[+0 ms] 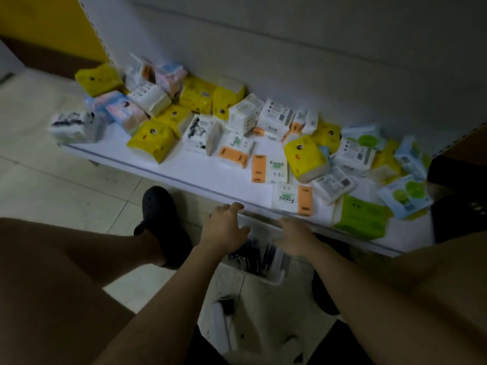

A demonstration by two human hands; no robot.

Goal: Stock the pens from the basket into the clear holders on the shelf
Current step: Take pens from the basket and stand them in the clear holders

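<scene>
White plastic basket (pixel 274 279) stands on the floor (pixel 52 180) between the crouching person's knees, its far side against the front edge of the low shelf (pixel 210 177). Dark pens (pixel 254 255) lie bundled inside it.

Left hand (pixel 224 230) hovers over the basket's left side with fingers spread and loose and fingertips at the shelf lip; it holds nothing. Right hand (pixel 296 239) reaches over the right side with fingers extended, and looks empty as far as the blurred picture allows.

Assessment: the step in hand is the reach into the basket, and no pen is picked up yet. No clear holders are in view; the shelf carries only scattered tissue packs (pixel 150 139).

The next move calls for fingers closing round a bunch of pens, lifting clear of the rim, then locating the holders, presumably higher up.

Room: the shelf lip crowds the basket's far side, so the lift is best drawn back toward the body. Knees flank both arms. A black shoe (pixel 159 206) stands near the basket's left. A bare strip runs along the shelf front.
</scene>
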